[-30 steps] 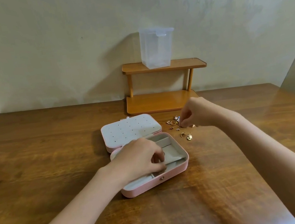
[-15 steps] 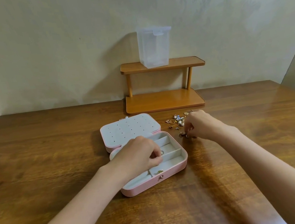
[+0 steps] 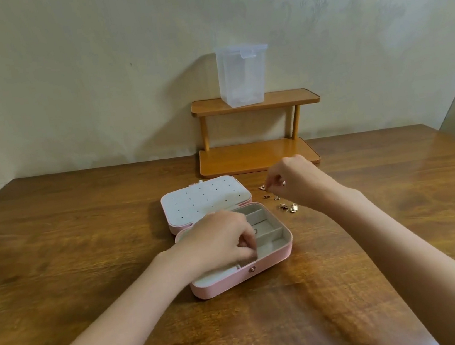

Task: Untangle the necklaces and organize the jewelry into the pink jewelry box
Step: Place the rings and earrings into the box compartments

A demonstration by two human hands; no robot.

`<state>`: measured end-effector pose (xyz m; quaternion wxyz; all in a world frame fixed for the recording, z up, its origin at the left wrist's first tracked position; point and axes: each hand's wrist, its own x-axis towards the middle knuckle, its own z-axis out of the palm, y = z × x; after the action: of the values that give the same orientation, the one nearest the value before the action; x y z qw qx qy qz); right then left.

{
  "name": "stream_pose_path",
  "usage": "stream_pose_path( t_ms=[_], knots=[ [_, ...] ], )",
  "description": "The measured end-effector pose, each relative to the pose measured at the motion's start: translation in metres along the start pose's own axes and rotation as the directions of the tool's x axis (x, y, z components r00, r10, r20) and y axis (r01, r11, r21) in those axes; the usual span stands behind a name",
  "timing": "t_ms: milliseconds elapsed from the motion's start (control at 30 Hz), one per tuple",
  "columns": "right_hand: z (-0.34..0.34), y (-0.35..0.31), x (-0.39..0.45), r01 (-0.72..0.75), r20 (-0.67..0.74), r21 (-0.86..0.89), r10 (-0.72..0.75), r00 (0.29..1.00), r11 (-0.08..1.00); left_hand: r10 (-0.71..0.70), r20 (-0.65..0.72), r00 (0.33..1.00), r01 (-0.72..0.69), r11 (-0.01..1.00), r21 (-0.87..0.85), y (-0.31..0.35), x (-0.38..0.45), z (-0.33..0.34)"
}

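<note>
The pink jewelry box [image 3: 273, 259] is laid open on the wooden table [image 3: 71, 252], w/ small gold jewelry pieces [image 3: 288, 207] scattered just right of it. The left hand [image 3: 218, 239] is held over its compartments, fingers curled; what is pinched can't be told. A small piece is pinched betw. fingertips of the right hand [image 3: 299, 181], above the scatter.

Single view only, worn on the head, so nothing shared with a second one. Looks forward and down across a brown wooden table [image 3: 85, 250] toward a pale patterned wall [image 3: 89, 74]. Wide-angle, with edges bowing outward. Sits close above both bare forearms, which enter from the bottom corners and reach inward. Centres on an open pink jewelry box with grey lining [image 3: 263, 272] at near range. Takes in a small two-tier orange wooden shelf [image 3: 259, 156] farther off, against the wall.
</note>
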<state>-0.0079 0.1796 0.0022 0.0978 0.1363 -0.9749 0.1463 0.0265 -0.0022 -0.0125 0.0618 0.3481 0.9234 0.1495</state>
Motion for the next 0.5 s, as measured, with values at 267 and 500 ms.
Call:
stream_pose_path(
  t_ms=[267, 500],
  knots=[
    [-0.023, -0.041, -0.006, -0.221, 0.437, 0.703, -0.164, 0.884, 0.676, -0.429, -0.077, 0.9, 0.25, 0.651, -0.716, -0.014, -0.019, -0.026],
    [-0.006, -0.058, -0.004, -0.334, 0.433, 0.813, -0.112, 0.894, 0.476, -0.572, -0.08, 0.816, 0.299, 0.537, -0.789, -0.022, -0.031, -0.026]
  ],
)
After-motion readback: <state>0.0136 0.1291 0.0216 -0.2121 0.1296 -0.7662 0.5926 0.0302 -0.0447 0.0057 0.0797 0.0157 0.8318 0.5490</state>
